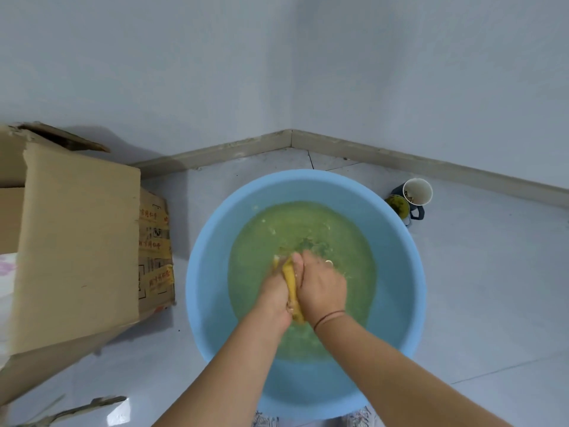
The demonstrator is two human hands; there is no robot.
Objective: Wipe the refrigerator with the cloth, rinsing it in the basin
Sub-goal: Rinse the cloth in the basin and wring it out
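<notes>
The head view looks straight down into a round blue basin (207, 260) that sits on the floor in the near middle of the scene. It holds cloudy greenish water (308, 224) with pale flecks floating toward its far side.

Both hands meet over the middle of the basin. The left hand (275, 292) and the right hand (322, 286) press together around the yellow cloth (290, 280), which shows only as a narrow strip between them. The fingers of both hands are curled tight onto it, with no gap showing. The cloth appears bunched into a roll, which suits wringing or scrubbing it, and holding it low above the water would let the run-off fall back into the basin rather than onto the floor. I judge this to be the rinsing step. A thin dark band (328, 318) circles the right wrist. The refrigerator is not in view.

The floor (480, 291) is pale glossy tile, and it catches a bright reflection at the near left. Two plain whitish walls (154, 72) meet in a corner at the far middle, trimmed by a beige baseboard (215, 153). To the left of the basin stands an open cardboard box (77, 241) with yellow tape on its side. To the far right, just beside the basin rim, a white cup (417, 190) stands touching a dark mug (416, 212).
</notes>
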